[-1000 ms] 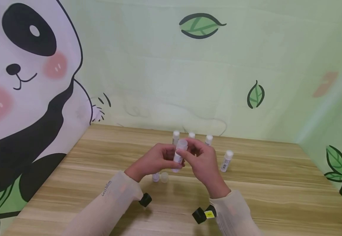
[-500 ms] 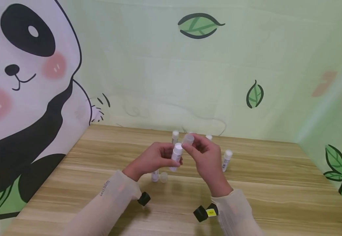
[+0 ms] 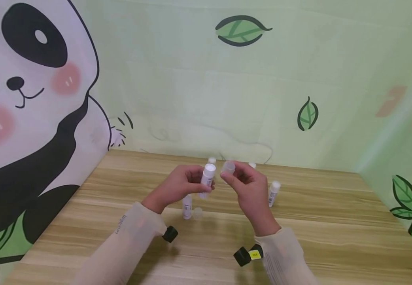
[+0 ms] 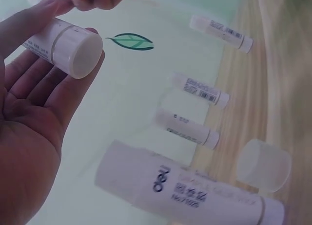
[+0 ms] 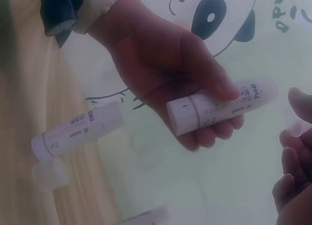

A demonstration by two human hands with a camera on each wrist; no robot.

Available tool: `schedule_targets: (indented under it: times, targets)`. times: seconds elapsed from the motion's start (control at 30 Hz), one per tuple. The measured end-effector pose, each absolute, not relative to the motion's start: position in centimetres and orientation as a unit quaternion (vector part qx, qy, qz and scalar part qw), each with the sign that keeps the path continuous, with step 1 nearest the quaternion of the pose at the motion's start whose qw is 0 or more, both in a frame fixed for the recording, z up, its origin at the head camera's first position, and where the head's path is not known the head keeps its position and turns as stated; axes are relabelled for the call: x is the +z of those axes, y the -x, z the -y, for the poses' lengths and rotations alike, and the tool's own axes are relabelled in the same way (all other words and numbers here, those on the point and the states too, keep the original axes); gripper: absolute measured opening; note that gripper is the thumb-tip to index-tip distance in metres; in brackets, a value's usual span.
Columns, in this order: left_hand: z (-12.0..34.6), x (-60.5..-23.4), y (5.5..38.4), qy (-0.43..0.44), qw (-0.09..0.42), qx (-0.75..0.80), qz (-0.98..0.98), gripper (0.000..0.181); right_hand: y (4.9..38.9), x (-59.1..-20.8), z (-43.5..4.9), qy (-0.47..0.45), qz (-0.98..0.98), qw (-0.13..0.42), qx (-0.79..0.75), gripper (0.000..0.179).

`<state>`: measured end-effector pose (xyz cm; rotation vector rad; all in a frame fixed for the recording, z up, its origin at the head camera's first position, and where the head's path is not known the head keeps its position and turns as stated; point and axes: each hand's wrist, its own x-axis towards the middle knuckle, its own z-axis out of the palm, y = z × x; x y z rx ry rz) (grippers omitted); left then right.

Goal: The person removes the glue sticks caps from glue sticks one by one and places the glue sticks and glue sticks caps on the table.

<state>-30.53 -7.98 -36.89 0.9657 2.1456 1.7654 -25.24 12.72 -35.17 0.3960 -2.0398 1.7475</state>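
Note:
My left hand (image 3: 181, 186) grips a white glue stick (image 3: 208, 177) between thumb and fingers, its bare white top tilted up. Close to its right, my right hand (image 3: 251, 192) pinches a translucent cap (image 3: 229, 167), apart from the stick. In the right wrist view the printed label of the held glue stick (image 5: 219, 108) shows below my left thumb. Under my left hand, another glue stick (image 3: 187, 208) stands uncapped on the table, with a translucent cap (image 3: 198, 213) right beside it. That standing stick (image 4: 195, 191) looms large in the left wrist view.
On the wooden table (image 3: 320, 237), a glue stick (image 3: 274, 194) stands right of my right hand. Farther back, one glue stick (image 3: 211, 160) and another glue stick (image 3: 252, 165) show partly behind my hands. A green printed backdrop (image 3: 177, 79) borders the table's back.
The cap has come off the glue stick and moved up and right in my right hand. My left hand has shifted left and slightly up with the stick.

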Motion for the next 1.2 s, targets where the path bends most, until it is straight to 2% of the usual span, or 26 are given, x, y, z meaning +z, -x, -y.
schedule_targets:
  times: [0.43, 0.83, 1.2]
  targets:
    - [9.6, -36.3, 31.2, -0.299, 0.08, 0.604, -0.734, 0.04, 25.8, -35.7, -12.6, -0.147, 0.765, 0.185, 0.6, 0.027]
    - [10.8, -36.3, 32.1, -0.279, 0.051, 0.601, -0.747, 0.034, 26.0, -36.3, -12.4, -0.136, 0.792, 0.142, 0.578, 0.032]
    - [11.8, -36.9, 33.0, -0.259, 0.041, 0.606, -0.751, 0.033, 26.4, -37.0, -12.4, -0.133, 0.798, 0.125, 0.574, 0.033]
